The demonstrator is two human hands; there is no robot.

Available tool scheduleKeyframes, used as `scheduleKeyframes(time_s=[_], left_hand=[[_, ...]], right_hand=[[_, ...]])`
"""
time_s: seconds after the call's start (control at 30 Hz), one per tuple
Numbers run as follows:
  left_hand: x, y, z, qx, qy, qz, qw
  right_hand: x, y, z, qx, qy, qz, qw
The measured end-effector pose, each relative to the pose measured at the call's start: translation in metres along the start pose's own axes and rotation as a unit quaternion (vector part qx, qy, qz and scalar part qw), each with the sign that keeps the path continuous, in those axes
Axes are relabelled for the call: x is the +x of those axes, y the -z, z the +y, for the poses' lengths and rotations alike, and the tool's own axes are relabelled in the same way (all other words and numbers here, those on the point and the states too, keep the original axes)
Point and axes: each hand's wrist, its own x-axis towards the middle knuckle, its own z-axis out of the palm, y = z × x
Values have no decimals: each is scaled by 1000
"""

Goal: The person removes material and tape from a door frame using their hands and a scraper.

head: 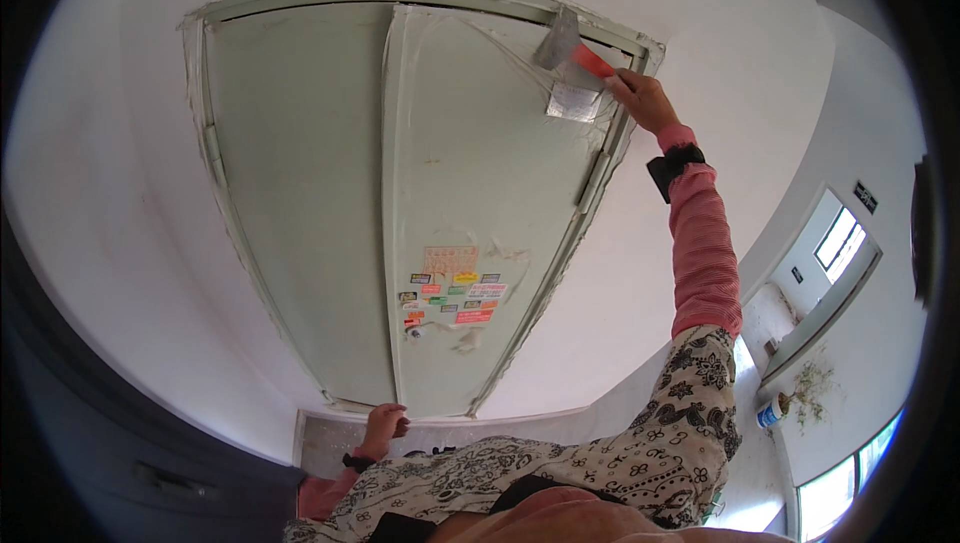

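Note:
Up at the top right of a pale green double-leaf metal door (300, 130), my right hand (643, 97) grips the red handle of a broad grey-bladed scraper (564, 40). Its blade lies over the upper edge of the right leaf, by the frame. Loose, wrinkled clear film (510, 48) hangs across that corner. Just below the tool is a silvery label (574, 102) bearing writing. My left hand (386, 427) is low, before the door's bottom edge, fingers curled in with nothing seen in them. Whether it touches the door cannot be told.
Many small coloured stickers (454, 292) cover the lower right leaf above a lock (415, 333). Rough, flaking edges run along the door frame (525, 340). A dark door with a handle (176, 483) stands at left. At right are a potted plant (772, 409) and windows (829, 498).

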Motion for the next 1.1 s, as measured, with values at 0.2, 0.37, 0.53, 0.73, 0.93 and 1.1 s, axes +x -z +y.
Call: scheduleKeyframes(time_s=[0.2,0.37,0.53,0.73,0.93,1.1], left_hand=[[0,-13,-5,21,74,-70,995],[19,-8,-8,27,31,-64,997],[22,-28,-8,79,72,-126,986],[13,-19,-16,87,69,-112,987],[18,6,-20,25,33,-34,999],[3,-7,-23,47,73,-111,990]], right_hand=[[-19,27,18,-84,-25,9,996],[-24,22,19,-105,-37,8,994],[-13,13,25,-50,12,0,999],[-27,33,18,-83,-76,-12,994],[8,4,-25,-82,-23,-71,994],[-8,32,-2,-101,-34,-24,994]])
